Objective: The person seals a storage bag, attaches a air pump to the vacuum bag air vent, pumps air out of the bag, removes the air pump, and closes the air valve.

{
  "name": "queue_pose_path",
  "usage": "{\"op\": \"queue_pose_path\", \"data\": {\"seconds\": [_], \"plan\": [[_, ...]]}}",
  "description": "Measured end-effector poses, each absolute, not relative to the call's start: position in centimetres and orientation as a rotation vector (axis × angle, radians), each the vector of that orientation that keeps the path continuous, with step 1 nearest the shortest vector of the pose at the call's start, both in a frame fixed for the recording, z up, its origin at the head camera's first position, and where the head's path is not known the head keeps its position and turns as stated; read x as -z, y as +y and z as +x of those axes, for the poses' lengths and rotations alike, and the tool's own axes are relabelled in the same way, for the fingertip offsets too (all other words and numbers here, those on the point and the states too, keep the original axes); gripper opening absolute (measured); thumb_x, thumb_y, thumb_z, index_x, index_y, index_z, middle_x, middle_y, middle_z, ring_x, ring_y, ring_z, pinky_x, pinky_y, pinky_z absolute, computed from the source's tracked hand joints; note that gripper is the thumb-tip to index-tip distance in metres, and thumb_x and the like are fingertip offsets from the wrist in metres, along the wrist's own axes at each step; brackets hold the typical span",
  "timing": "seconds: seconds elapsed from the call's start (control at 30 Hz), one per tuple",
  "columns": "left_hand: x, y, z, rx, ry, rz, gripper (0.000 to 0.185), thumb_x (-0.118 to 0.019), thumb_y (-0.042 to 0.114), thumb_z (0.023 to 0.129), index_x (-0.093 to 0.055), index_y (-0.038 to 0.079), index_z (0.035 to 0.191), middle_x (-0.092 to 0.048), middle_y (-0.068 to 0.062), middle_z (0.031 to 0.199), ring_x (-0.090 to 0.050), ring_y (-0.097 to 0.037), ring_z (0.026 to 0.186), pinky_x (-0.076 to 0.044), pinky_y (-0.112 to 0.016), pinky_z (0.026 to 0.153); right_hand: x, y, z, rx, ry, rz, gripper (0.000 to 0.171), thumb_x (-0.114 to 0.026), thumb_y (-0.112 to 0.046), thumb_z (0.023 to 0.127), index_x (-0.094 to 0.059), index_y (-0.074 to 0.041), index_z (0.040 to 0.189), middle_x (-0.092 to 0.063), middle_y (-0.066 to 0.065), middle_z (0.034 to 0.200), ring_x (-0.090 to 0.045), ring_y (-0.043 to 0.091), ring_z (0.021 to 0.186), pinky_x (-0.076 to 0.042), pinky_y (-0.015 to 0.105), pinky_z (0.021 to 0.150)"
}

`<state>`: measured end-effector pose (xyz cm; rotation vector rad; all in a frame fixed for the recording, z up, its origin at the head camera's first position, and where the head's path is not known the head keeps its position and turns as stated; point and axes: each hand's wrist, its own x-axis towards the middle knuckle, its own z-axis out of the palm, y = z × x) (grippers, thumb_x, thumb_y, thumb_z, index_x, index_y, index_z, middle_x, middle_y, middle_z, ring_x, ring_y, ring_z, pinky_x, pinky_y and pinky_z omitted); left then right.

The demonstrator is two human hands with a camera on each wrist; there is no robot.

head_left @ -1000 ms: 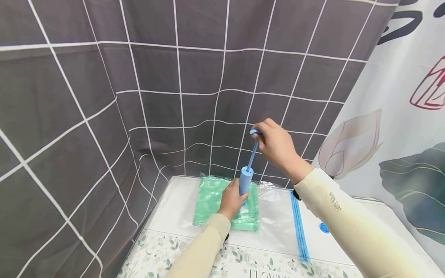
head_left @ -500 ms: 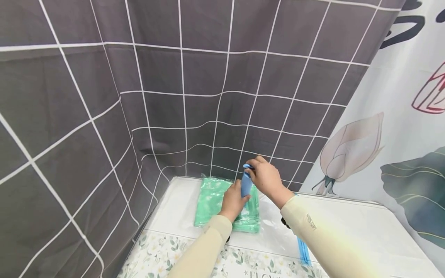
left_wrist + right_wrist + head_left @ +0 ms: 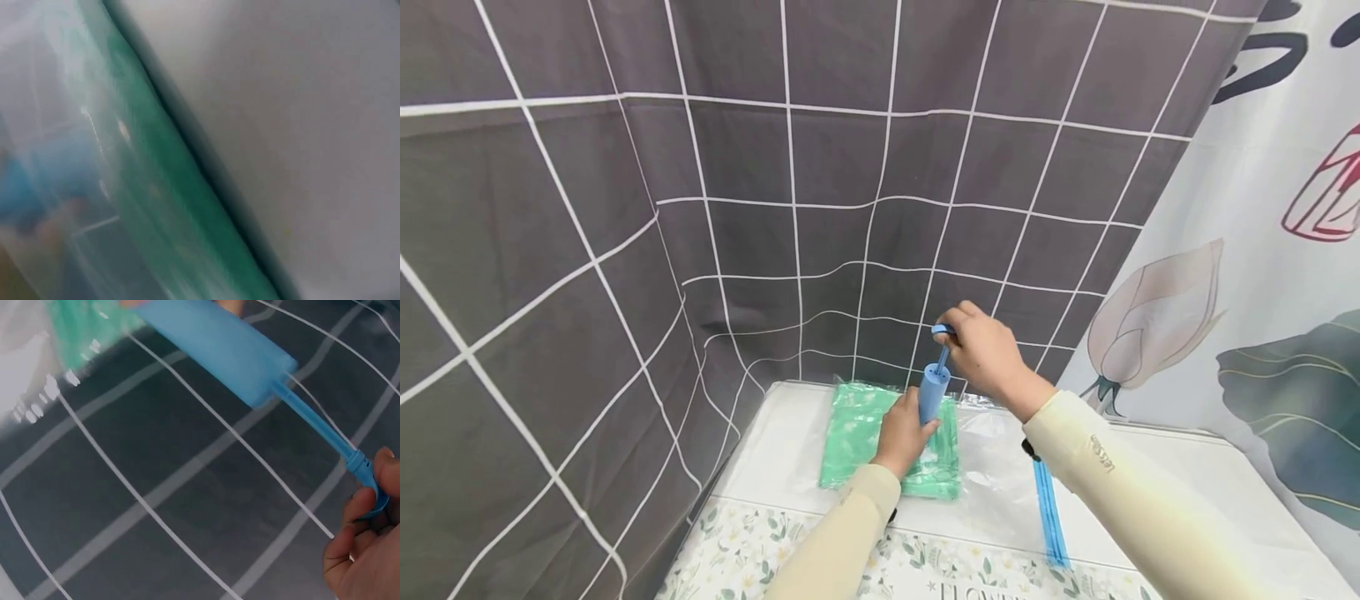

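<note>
A blue hand pump (image 3: 933,392) stands slightly tilted over a clear plastic vacuum bag (image 3: 992,454) with folded green fabric (image 3: 857,425) inside. My left hand (image 3: 904,432) grips the pump's barrel low down, close over the green fabric. With curled fingers, my right hand (image 3: 985,346) holds the pump's handle (image 3: 377,500), and part of the rod (image 3: 315,422) shows between handle and barrel. The pump's lower end is hidden behind my left hand. In the left wrist view, the green edge (image 3: 169,175) shows through shiny plastic.
The bag's blue zip strip (image 3: 1050,517) lies to the right on the white table (image 3: 1165,467). A flower-printed cloth (image 3: 737,542) covers the front. Behind and to the left hangs a dark grid curtain (image 3: 820,250); a white printed curtain (image 3: 1195,192) hangs at the right.
My right hand pushed the pump's handle down to the barrel, then drew it partly up again. The left hand stays on the barrel, and the bag lies where it was.
</note>
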<state>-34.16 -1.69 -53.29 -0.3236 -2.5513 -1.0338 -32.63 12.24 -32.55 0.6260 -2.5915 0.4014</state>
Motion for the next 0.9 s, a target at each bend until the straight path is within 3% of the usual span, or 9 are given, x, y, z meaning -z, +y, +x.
{"op": "queue_pose_path", "data": {"seconds": [0.2,0.37,0.57,0.73,0.9], "plan": [[54.5,-1.5,-35.0,1.03,-2.497,-0.345,0.062,-0.092,0.024,0.098,-0.06,-0.004,0.142,-0.08,-0.023,0.123,-0.084,-0.041,0.107,-0.072,-0.056,0.094,28.3,12.6,-32.5,-0.363,-2.542,0.616,0.024,-0.071,-0.026,0.113,-0.078,-0.006,0.126,-0.072,0.011,0.115,-0.075,0.032,0.096,-0.066,0.059,0.085],[53.4,-1.7,-34.5,1.095,-2.543,-0.311,0.058,-0.09,0.018,0.098,-0.061,-0.005,0.143,-0.079,-0.026,0.125,-0.083,-0.044,0.11,-0.071,-0.058,0.098,28.1,12.3,-32.3,-0.406,-2.534,0.568,0.027,-0.067,-0.025,0.115,-0.076,-0.004,0.13,-0.068,0.014,0.112,-0.071,0.033,0.088,-0.065,0.057,0.079],[53.6,-2.1,-34.7,1.026,-2.487,-0.359,0.059,-0.093,0.021,0.097,-0.062,-0.004,0.14,-0.08,-0.023,0.12,-0.084,-0.041,0.103,-0.072,-0.056,0.091,31.6,11.6,-32.9,-0.444,-2.512,0.563,0.027,-0.072,-0.024,0.113,-0.077,-0.004,0.131,-0.069,0.013,0.111,-0.072,0.032,0.086,-0.067,0.057,0.077],[52.9,-2.0,-34.6,1.079,-2.574,-0.314,0.058,-0.091,0.02,0.098,-0.062,-0.003,0.143,-0.08,-0.023,0.124,-0.083,-0.042,0.108,-0.071,-0.056,0.094,36.3,11.4,-33.5,-0.449,-2.603,0.57,0.025,-0.077,-0.023,0.11,-0.079,-0.007,0.129,-0.072,0.011,0.113,-0.077,0.032,0.091,-0.069,0.058,0.079],[53.1,-1.9,-34.6,1.089,-2.652,-0.282,0.06,-0.089,0.024,0.101,-0.06,0.0,0.147,-0.079,-0.02,0.127,-0.083,-0.04,0.11,-0.071,-0.053,0.095,39.7,11.1,-33.6,-0.465,-2.595,0.581,0.025,-0.075,-0.019,0.111,-0.077,-0.003,0.13,-0.069,0.012,0.111,-0.075,0.03,0.084,-0.069,0.053,0.074]]}}
